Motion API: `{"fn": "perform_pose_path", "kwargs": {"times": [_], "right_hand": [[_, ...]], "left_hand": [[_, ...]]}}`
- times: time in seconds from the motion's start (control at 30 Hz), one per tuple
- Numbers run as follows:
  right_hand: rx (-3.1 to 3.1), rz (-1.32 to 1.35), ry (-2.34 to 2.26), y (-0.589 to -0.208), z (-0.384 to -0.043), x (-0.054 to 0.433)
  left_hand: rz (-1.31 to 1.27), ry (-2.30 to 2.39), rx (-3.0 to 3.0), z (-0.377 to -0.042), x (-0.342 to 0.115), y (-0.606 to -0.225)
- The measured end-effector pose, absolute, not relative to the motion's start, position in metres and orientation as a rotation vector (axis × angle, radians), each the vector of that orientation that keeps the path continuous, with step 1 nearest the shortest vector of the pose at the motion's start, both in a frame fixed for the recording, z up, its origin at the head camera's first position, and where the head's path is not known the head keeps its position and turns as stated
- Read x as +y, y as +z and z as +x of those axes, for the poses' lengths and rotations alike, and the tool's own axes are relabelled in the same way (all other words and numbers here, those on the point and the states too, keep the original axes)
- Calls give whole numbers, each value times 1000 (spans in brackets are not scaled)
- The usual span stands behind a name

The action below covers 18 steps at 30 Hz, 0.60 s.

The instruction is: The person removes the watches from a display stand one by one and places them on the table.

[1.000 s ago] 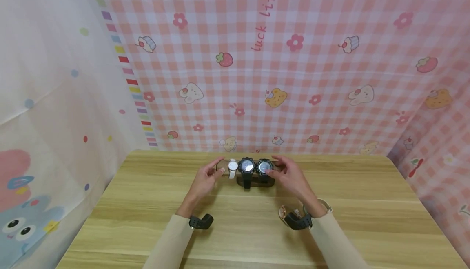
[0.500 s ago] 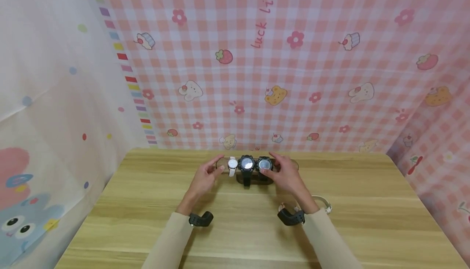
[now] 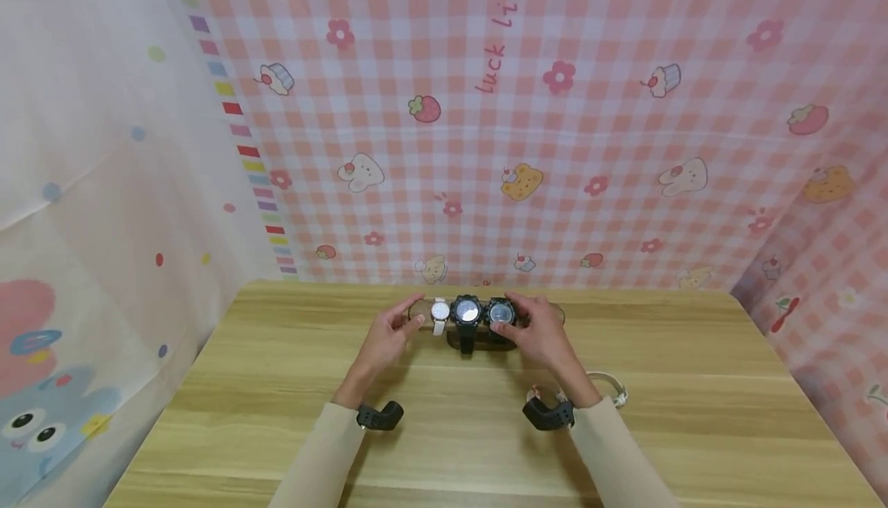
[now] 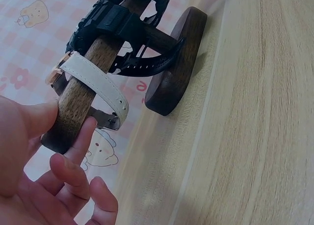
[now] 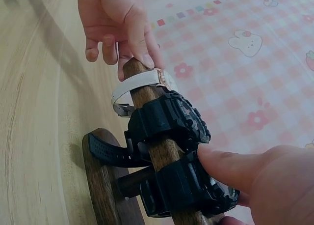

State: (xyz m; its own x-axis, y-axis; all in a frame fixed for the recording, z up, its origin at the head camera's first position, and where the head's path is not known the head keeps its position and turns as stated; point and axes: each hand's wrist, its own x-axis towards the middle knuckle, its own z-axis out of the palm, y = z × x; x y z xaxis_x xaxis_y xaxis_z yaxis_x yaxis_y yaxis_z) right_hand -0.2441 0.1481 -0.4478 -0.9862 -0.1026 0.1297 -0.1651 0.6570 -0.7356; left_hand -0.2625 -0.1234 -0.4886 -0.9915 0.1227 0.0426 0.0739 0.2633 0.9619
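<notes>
A dark wooden watch stand (image 4: 73, 112) with a crossbar and rounded base stands at the table's back edge. Three watches hang on its bar. On the left is a white-strapped watch (image 3: 440, 311), in the middle a black sports watch (image 3: 467, 310), and to the right a second black sports watch (image 3: 501, 311). My left hand (image 3: 388, 336) pinches the bar's left end between thumb and fingers, its other fingers loosely bent. My right hand (image 3: 544, 331) grips the right black watch, thumb on the near side; its other fingers are mostly hidden in the right wrist view.
On the wooden table (image 3: 444, 446), beside my right forearm, lies a watch with a pale strap (image 3: 617, 391). A rose-gold item (image 3: 533, 394) there is partly hidden by the black wrist device (image 3: 548, 414). A pink checked cloth (image 3: 472, 207) hangs behind the table.
My right hand and forearm have shifted slightly left, farther over the right black watch, baring the bar's right end. The left hand and the three watches stay in place.
</notes>
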Motion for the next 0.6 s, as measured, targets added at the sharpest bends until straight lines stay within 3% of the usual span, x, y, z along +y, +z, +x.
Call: {"fn": "perform_pose_path", "kwargs": {"times": [0.6], "right_hand": [[-2702,248,1279,-449,-244,155]], "left_hand": [[221,1865,2457,-264,-125,-490]]}}
